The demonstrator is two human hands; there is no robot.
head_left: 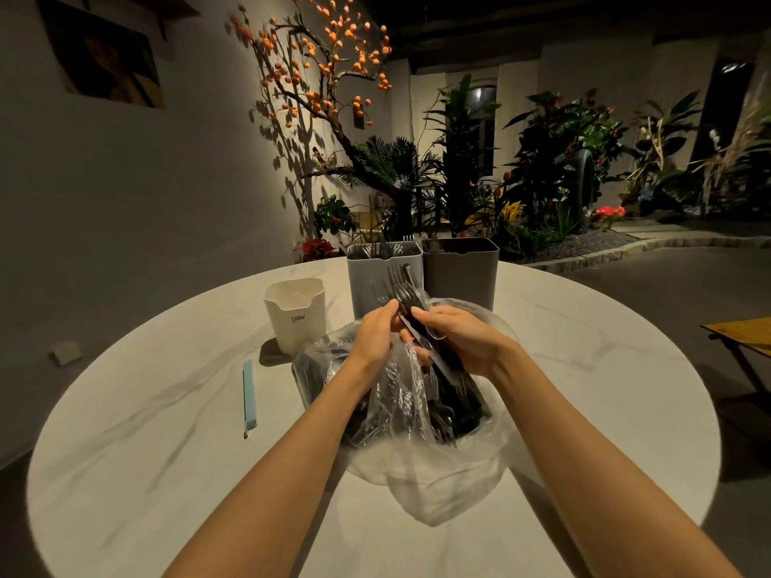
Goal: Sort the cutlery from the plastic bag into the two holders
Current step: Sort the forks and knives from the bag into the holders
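One white cup (295, 314) marked "CR8W"

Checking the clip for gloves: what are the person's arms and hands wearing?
Nothing that shows. The left hand and right hand are bare, with no gloves, rings or watch visible. Both forearms are uncovered right down to the frame edge; no sleeves in view.

On the table (167, 410): plastic bag (425, 465) at centre, nearest the viewer, cutlery (454, 406) in it. Behind the bag, two holders touching: left holder (367, 281), right holder (461, 273). Left of those, cup (295, 312). Further left and nearer, probably a sealing clip (249, 397), lying flat.
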